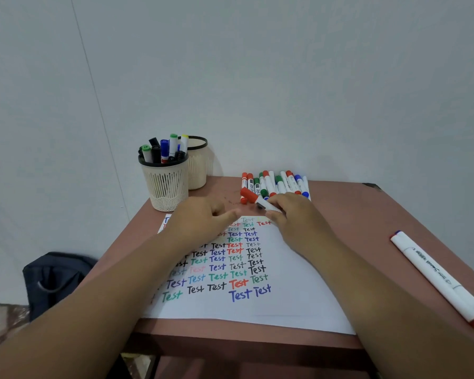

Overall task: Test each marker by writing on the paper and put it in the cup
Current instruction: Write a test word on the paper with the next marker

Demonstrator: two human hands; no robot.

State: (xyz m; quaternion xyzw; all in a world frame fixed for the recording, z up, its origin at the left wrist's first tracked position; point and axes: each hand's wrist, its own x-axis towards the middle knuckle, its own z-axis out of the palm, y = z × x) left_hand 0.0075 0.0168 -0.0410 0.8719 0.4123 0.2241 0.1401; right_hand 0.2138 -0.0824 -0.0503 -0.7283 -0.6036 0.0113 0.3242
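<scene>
My right hand (293,214) grips a white marker with a red cap (253,197) just past the paper's far edge, cap pointing left. My left hand (200,222) rests on the paper's top left, fingers loosely curled, thumb reaching toward the marker; it holds nothing. The white paper (285,291) carries several rows of "Test" in black, blue, green and red. A pile of capped markers (277,184) lies behind my right hand. The near cream mesh cup (166,187) at the far left holds several markers.
A second cream cup (199,165) stands behind the first, against the wall. Two long white markers (435,277) lie on the table at the right. A dark bag (55,280) sits on the floor to the left of the table.
</scene>
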